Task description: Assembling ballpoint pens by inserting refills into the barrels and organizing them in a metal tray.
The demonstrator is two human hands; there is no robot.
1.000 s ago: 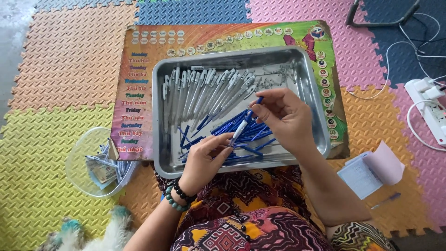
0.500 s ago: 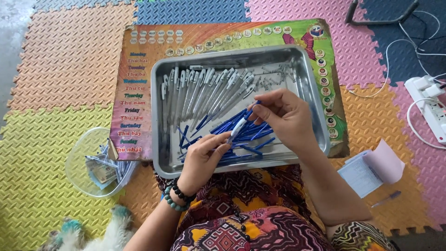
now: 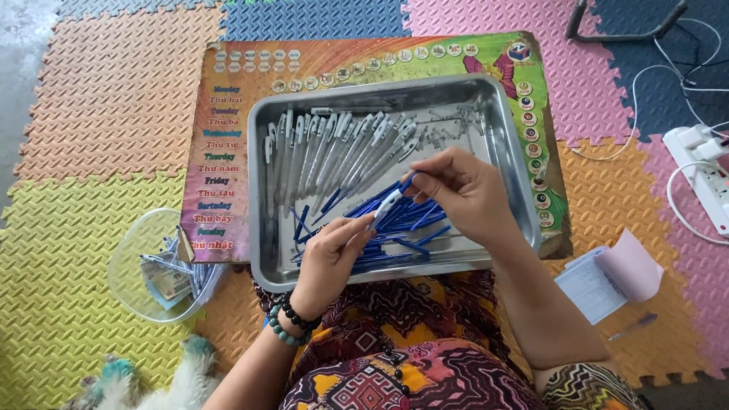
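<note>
Two hands: left hand (image 3: 328,254) and right hand (image 3: 463,193) pinched one white pen barrel (image 3: 387,203) between them.
Pen place: over blue refills (image 3: 395,228) in the steel tray (image 3: 516,190).
Farther back: white pen barrels (image 3: 334,148) lay in a row.

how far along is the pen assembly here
Done: a row of white pen barrels lies across the metal tray. In hand: the left hand and right hand hold one pen between them. Left: a pile of loose blue refills beneath the hands.
</note>
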